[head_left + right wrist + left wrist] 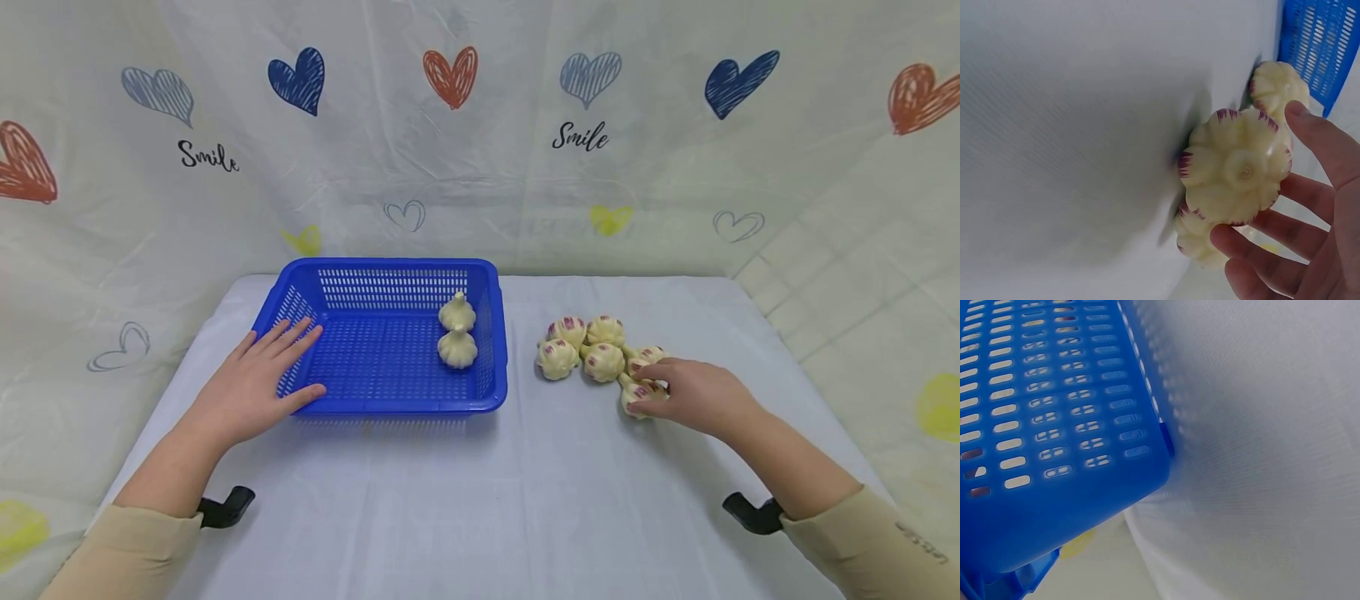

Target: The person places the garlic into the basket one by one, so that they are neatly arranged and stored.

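A blue plastic basket (408, 406) stands on the left half of the table, with two white garlic bulbs (457, 347) inside near its right wall. My left hand (255, 383) lies over the basket's left rim, its fingers spread. In the left wrist view the basket's slotted side (1054, 419) fills the upper left. To the right of the basket, several purple-streaked garlic bulbs (603, 362) sit in a cluster. My right hand (701, 394) reaches around the nearest bulb (1238, 169) at the cluster's right end. Its fingers lie close against that bulb, and the thumb stands apart from it.
A white cloth (480, 500) covers the table. Behind it hangs a pale sheet (517, 192) printed with hearts and the word "Smile". A black strap piece (228, 507) shows at the left wrist, and another (753, 513) at the right.
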A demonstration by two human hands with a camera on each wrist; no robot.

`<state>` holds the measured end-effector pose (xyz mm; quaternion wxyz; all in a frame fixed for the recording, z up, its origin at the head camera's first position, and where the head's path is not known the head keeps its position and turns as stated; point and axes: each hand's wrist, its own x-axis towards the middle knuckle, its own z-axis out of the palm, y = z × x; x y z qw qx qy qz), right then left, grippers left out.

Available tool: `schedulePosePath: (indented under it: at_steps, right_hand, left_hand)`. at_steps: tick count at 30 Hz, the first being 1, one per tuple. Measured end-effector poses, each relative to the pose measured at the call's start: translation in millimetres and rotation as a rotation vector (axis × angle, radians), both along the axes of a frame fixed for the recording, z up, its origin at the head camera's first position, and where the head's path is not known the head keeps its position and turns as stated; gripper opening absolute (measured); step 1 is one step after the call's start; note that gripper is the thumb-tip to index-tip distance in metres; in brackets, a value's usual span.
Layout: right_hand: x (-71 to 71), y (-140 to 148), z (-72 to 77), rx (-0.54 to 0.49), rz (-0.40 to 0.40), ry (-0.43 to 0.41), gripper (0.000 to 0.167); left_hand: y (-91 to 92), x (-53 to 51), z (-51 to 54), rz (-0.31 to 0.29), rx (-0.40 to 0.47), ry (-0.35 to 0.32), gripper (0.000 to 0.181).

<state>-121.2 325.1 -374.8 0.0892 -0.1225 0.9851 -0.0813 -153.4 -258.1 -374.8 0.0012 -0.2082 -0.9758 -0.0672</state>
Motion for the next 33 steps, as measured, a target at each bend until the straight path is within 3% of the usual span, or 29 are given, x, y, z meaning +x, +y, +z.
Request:
schedulePosePath:
  at_steps: [9,17,25,33]
  right_hand:
    - [1.0,-1.9,-0.1,0.0,-0.007,0.002,0.054]
    - [-0.6,-3.1,1.7,-0.009,-0.013,-0.082,0.053]
    - [-1.2,-2.6,5.3,-0.02,-0.001,-0.189,0.064]
    - [-0.7,-2.6,3.4,0.001,-0.023,-0.241,0.071]
  left_hand:
    - [-0.2,1.5,0.2,-0.011,0.009,0.009,0.086]
    - [0.0,0.5,-0.4,-0.009,0.002,0.02,0.086]
    - [-0.4,0.2,0.0,-0.008,0.0,0.015,0.086]
    - [-0.4,0.0,0.3,-0.012,0.007,0.013,0.086]
